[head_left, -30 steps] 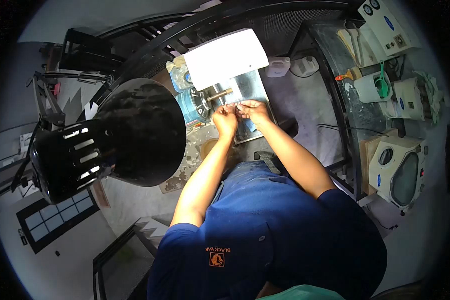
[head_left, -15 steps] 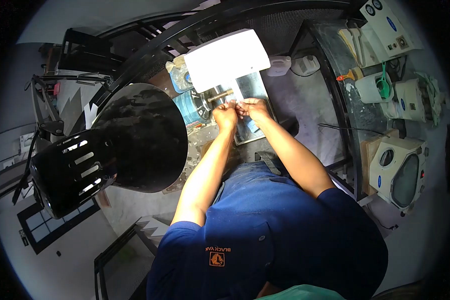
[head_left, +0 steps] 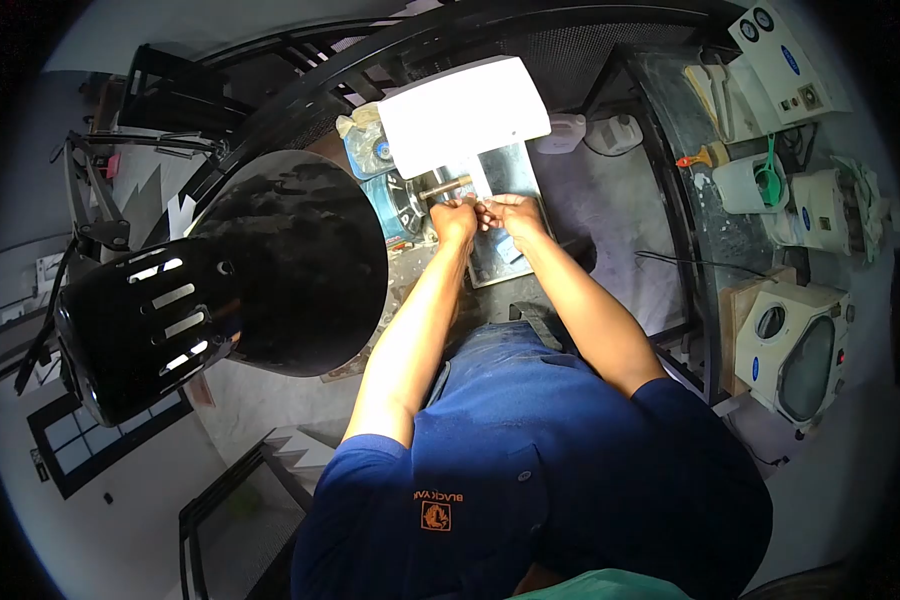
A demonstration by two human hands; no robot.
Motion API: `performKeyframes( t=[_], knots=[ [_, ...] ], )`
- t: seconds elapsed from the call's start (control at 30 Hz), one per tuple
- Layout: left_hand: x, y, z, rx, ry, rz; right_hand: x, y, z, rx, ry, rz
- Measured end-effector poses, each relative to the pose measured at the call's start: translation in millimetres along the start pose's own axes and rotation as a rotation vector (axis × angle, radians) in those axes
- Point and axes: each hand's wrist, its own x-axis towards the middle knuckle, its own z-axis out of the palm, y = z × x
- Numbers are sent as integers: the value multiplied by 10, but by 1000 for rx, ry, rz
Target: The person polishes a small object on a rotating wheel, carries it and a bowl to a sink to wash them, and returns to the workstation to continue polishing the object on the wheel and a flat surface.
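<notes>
"Brass-coloured cylindrical shaft (head_left: 448, 186), upper middle of the frame: is it clear of the hands?"

"It lies just above the left hand (head_left: 455, 222), and I can't tell whether they touch. It sticks out from the blue machine with a dark round front (head_left: 380, 196), below a bright white rectangular cover (head_left: 465, 112)."

"What could go wrong?"

"If the shaft is turning, which I can't judge, a knuckle drifting upward could catch on it. Anything tiny at the fingertips could slip from a loose pinch and drop into the grey metal tray (head_left: 505, 172) beneath."

"And the fingers?"

"Left ones curl inward, tips close together. The right hand (head_left: 518, 218) reaches in from the other side, fingers bent, tips almost meeting the left's. Whether either is clamped on something, I can't tell; it's too small to make out."

"Anything nearby?"

"A pale-blue flat piece (head_left: 509, 249) in the tray, just below the right hand."
</notes>
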Motion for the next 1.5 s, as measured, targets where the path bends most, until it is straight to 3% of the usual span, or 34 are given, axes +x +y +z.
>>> performKeyframes(
  t=[0.53,0.83,0.9,1.23,1.3,1.5],
  knots=[
    [119,-131,5,71,3,66,13,2,9,-17,13,-28],
    [41,-149,38,-99,-46,11,-52,-104,-20,-121,-26,-98],
    [51,-141,75,-158,-51,-81,-45,-136,-23,-129,-28,-136],
    [163,-160,66,-184,-89,-189,97,-74,-95,-261,22,-194],
    [174,-150,28,-139,-95,-225,115,-63,-95,-478,15,-265],
    [148,-141,-11,-150,-113,-198,122,-19,-129,-534,19,-287]
  ],
)
